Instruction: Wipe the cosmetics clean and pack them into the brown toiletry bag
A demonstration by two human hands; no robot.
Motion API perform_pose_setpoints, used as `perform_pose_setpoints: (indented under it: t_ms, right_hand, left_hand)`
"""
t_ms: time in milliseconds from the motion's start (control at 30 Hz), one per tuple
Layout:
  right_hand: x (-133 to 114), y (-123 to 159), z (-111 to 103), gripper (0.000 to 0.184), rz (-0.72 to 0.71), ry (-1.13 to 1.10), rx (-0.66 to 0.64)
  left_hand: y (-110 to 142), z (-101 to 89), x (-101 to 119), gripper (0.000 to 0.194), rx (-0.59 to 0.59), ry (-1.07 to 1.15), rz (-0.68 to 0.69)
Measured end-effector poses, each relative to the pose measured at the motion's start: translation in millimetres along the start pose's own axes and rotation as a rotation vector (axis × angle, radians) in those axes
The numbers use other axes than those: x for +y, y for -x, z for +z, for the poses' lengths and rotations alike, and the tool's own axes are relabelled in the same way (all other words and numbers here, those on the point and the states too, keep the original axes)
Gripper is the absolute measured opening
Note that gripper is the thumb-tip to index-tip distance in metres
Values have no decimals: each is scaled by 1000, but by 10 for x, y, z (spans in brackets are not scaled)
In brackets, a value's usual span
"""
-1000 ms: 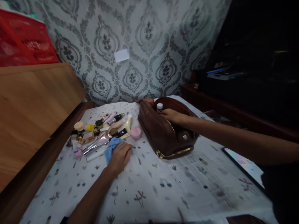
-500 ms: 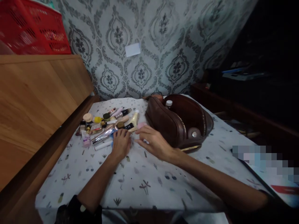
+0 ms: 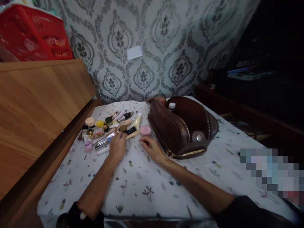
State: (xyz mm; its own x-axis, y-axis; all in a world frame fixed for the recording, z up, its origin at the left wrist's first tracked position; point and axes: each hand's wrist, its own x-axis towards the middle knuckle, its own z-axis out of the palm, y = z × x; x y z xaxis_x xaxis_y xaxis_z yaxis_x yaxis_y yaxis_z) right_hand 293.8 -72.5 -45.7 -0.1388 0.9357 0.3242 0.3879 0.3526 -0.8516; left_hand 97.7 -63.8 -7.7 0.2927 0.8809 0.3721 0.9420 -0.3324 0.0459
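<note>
My left hand [image 3: 117,146] lies at the near edge of a heap of cosmetics, fingers bent over a blue cloth [image 3: 109,138] that is almost hidden under it. Its fingertips touch a silver tube [image 3: 102,141] and reach toward a gold-lidded pot [image 3: 123,128]. My right hand [image 3: 152,148] rests on the tablecloth with loosely spread fingers and holds nothing. It is just in front of a pink jar [image 3: 145,129]. To its right an open brown leather pouch [image 3: 174,131] holds a white-capped bottle [image 3: 172,106].
The patterned white tablecloth [image 3: 142,190] covers the table. A wooden headboard [image 3: 35,104] runs along the left, with a red crate [image 3: 33,34] on top. Patterned wallpaper is behind. A dark shelf [image 3: 249,95] stands at the right, and a blurred flat item [image 3: 270,171] lies near the right edge.
My right hand left the pouch, came down beside the left hand, then drew back a little from the pink jar. My left hand stayed on the cloth. The view shifted.
</note>
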Motion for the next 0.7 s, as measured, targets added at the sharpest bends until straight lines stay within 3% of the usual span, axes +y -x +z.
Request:
perform_pose_setpoints:
  t_ms: [200, 333, 567, 700]
  right_hand:
    - [34, 22, -5, 18, -10, -50, 67]
    - [68, 22, 3, 16, -16, -70, 89]
    - [110, 37, -32, 16, -12, -43, 187]
    - [157, 55, 2, 33, 1, -33, 256]
  left_hand:
    - [-3, -110, -33, 23, -32, 95, -198]
    - [8, -100, -29, 20, -38, 97, -221]
    - [51, -34, 36, 26, 15, 156, -148]
    - [39, 28, 120, 35, 98, 274, -23]
